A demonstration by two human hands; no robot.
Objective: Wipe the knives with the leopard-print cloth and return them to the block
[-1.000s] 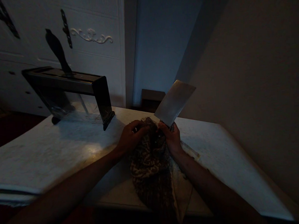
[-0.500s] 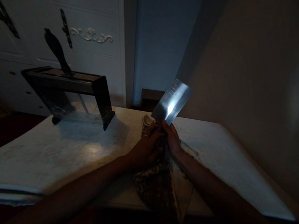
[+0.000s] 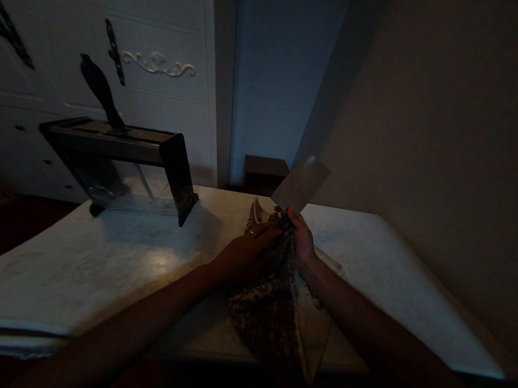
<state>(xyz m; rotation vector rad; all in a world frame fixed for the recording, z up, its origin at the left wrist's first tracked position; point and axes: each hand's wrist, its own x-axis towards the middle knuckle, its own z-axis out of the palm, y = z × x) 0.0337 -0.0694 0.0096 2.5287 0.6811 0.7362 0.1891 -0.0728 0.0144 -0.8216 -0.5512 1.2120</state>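
- the right hand (image 3: 302,238) has its fingers closed around the handle of the knife (image 3: 301,184), and the wide blade points up and away.
- the left hand (image 3: 249,255) lies on the cloth (image 3: 274,309) just left of the knife, fingers bent and pressing the cloth; it wears a ring.
- the spotted cloth lies on the tabletop (image 3: 115,265) under both hands and hangs over the near edge.
- a dark rack (image 3: 122,152) stands on the tabletop, far left of the knife.
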